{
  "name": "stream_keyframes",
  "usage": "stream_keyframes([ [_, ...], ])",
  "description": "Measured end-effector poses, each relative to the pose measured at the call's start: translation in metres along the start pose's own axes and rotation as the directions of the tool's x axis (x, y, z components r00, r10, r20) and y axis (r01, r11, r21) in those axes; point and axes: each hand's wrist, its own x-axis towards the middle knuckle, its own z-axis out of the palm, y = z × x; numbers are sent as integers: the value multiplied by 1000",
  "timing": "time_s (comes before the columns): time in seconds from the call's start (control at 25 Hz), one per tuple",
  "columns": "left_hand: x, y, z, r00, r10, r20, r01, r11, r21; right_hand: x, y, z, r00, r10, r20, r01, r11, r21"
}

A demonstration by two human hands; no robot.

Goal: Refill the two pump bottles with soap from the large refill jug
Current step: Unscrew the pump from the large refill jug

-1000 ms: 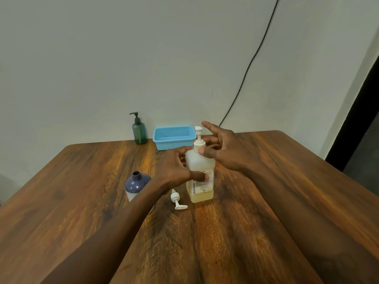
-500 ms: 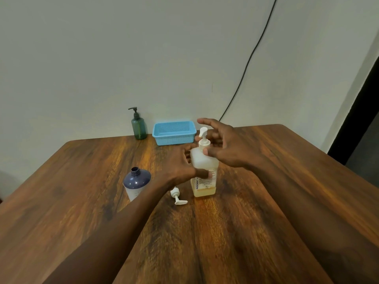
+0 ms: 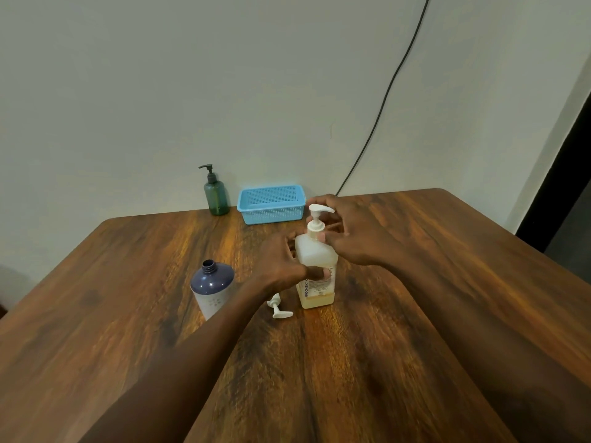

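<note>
I can read only one word from here: BIOCHEK, in dark capital letters, printed along the left edge of the pale label (image 3: 316, 286) on the front of the jug (image 3: 315, 254). The word runs vertically, from bottom to top. The rest of that label carries several lines of small print, too fine and blurred for me to make out. The thumb of the left hand (image 3: 279, 266) lies across the top of the label and hides whatever is printed there. The purple bottle (image 3: 212, 289) has a few faint marks on its white lower part; I cannot tell whether they are letters or a pattern.
</note>
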Motion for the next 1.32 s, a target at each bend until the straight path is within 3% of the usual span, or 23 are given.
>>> stream_keyframes([
  [0.12,0,-3,1,1000,-11,-1,11,1000,15,-1,4,4,998,-10,61,14,999,-51],
  [0.2,-1,-2,1,1000,-20,1,20,999,35,0,3,9,998,-22,-57,9,978,-208],
  [0.28,-2,-1,1,1000,-26,0,26,999,48,0,0,11,981,-82,-173,40,972,-231],
  [0.4,-1,-2,1,1000,-15,7,15,998,53,1,-1,14,964,-155,-216,125,981,-150],
  [0.68,2,-5,-2,999,-35,2,34,996,82,-3,-11,1,953,-105,-284,140,984,107],
  [1.32,8,2,-5,996,-84,41,74,974,212,-13,-29,-28,867,-139,-479,298,914,274],
])
